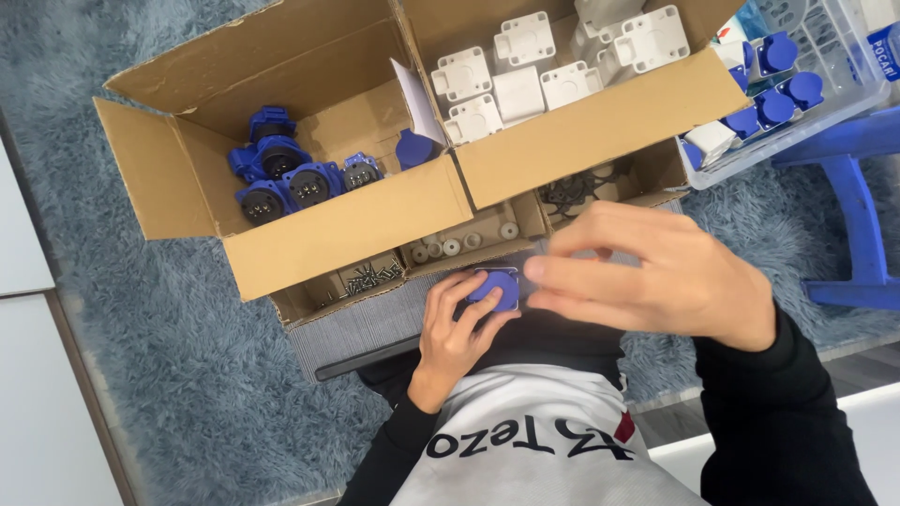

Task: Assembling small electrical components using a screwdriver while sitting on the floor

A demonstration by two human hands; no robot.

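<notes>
My left hand (453, 330) grips a blue socket part (495, 287) with a round lid, held close to my body just below the row of small cardboard trays. My right hand (656, 274) hovers over it from the right, its fingertips meeting the part's right edge; whether it pinches anything small between them is hidden. Both sleeves are black.
A large cardboard box (178, 178) holds several blue round sockets (281, 178). Another box (600, 122) holds white plastic housings (520, 70). Small trays hold screws (370, 276), white washers (459, 244) and black rings (577, 192). A clear crate (848, 89) with assembled blue-and-white sockets stands at right, beside a blue stool (858, 206). Grey shaggy rug underneath.
</notes>
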